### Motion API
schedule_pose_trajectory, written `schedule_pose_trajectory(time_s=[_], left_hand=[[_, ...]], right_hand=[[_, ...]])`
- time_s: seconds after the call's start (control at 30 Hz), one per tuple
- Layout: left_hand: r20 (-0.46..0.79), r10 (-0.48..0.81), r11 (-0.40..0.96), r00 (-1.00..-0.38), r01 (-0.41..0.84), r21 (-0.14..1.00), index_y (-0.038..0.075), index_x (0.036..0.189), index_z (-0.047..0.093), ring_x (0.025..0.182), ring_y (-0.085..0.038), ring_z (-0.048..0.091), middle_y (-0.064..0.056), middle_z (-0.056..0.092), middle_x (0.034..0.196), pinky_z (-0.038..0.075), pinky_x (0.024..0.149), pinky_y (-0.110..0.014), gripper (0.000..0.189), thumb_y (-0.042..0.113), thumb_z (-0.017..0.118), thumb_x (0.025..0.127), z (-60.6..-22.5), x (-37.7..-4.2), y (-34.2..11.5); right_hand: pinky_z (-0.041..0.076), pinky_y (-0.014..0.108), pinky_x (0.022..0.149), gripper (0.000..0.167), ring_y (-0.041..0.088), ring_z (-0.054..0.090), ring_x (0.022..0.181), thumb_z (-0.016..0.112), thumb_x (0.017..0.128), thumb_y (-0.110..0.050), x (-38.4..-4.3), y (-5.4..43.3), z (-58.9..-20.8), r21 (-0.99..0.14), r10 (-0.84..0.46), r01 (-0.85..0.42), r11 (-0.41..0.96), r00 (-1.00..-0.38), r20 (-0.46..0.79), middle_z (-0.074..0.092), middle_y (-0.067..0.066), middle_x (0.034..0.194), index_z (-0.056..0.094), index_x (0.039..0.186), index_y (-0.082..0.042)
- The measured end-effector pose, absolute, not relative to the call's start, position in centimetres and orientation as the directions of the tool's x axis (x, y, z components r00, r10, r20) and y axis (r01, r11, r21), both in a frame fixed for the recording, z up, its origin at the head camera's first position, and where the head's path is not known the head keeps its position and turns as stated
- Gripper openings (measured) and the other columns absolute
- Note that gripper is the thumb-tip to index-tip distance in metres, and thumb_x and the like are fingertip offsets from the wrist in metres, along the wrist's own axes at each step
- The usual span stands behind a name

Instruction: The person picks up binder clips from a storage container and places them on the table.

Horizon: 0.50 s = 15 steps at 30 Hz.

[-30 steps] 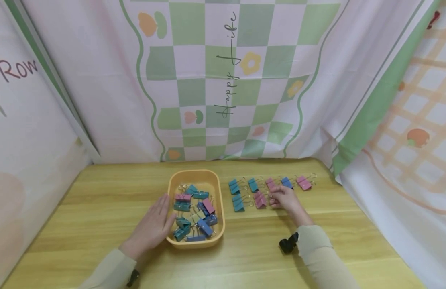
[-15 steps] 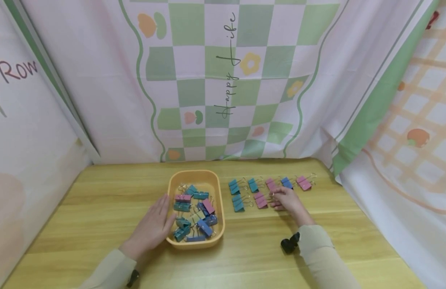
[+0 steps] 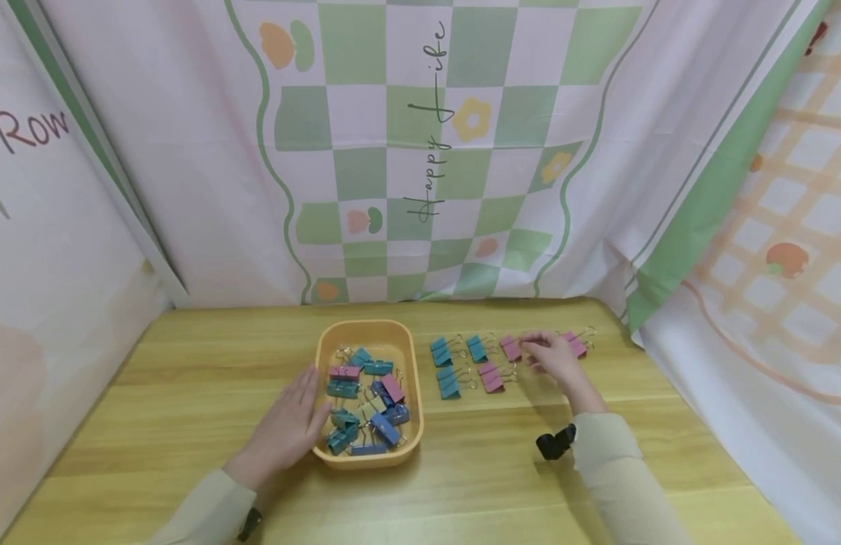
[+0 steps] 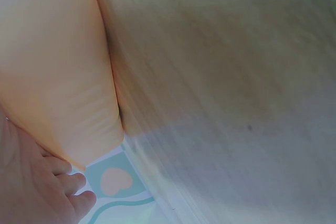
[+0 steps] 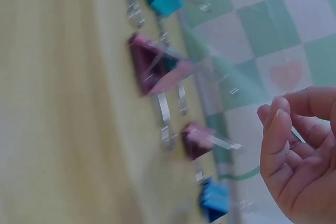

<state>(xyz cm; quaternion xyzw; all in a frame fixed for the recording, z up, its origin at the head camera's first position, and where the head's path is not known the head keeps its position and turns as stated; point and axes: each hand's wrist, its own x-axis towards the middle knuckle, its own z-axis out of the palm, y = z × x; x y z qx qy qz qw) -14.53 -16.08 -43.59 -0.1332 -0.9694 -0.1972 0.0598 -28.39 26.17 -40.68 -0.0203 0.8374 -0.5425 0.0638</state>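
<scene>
My left hand (image 3: pixel 287 428) rests along the left side of an orange tray (image 3: pixel 367 327), fingers extended against its wall; in the left wrist view the fingers show beside the tray wall (image 4: pixel 63 77). Inside lie several binder clips, among them a blue clip (image 3: pixel 386 429). My right hand (image 3: pixel 555 362) is in the air over the right end of the clip rows, fingers loosely bent, thumb close to the index fingertip, holding nothing. A pink binder clip (image 3: pixel 491 377) lies in the front row beside a teal one (image 3: pixel 449 384). The right hand hides part of the back row.
The back row has two teal clips (image 3: pixel 441 352), a pink clip (image 3: pixel 510 348), a blue clip (image 5: pixel 213 199) and another pink clip (image 3: pixel 575 345) at the right. They lie on a wooden table (image 3: pixel 461 484). A patterned curtain (image 3: pixel 420 151) hangs behind its far edge.
My right hand has let go of the front-row pink clip and risen away, up and to the right. That clip now lies a little straighter. The left hand stays put.
</scene>
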Motion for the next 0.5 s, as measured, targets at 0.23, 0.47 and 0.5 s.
schedule_pose_trajectory(time_s=[0.23,0.47,0.5], left_hand=[[0.164,0.233,0.887,-0.959,0.279,0.368,-0.008,0.142,0.014,0.134,-0.037,0.016,-0.022,0.011,0.148,0.016,0.108,-0.047,0.063,0.033,0.034,0.100,-43.6,-14.5,-16.1],[0.158,0.228,0.888,-0.961,0.272,0.370,-0.008,0.143,0.014,0.134,-0.038,0.017,-0.022,0.010,0.148,0.016,0.107,-0.048,0.063,0.034,0.034,0.100,-43.5,-14.6,-16.1],[0.157,0.227,0.888,-0.961,0.270,0.372,-0.008,0.143,0.014,0.134,-0.038,0.017,-0.022,0.010,0.148,0.017,0.107,-0.048,0.063,0.034,0.034,0.100,-43.5,-14.5,-16.1]], right_hand=[[0.053,0.038,0.075,0.039,0.024,0.057,0.083,0.053,0.094,-0.018,-28.1,24.6,-38.2,-0.903,-0.160,-0.032,0.428,-0.986,-0.041,0.055,0.020,0.111,0.047,0.123,0.008],[0.052,0.028,0.058,0.034,0.021,0.057,0.072,0.056,0.092,-0.014,-27.5,21.8,-36.4,-0.929,-0.211,-0.074,0.363,-0.977,-0.005,0.056,0.014,0.104,0.050,0.119,0.005],[0.050,0.025,0.054,0.033,0.019,0.056,0.069,0.056,0.092,-0.015,-27.4,21.3,-36.2,-0.931,-0.217,-0.072,0.357,-0.976,-0.007,0.056,0.014,0.104,0.050,0.118,0.004]])
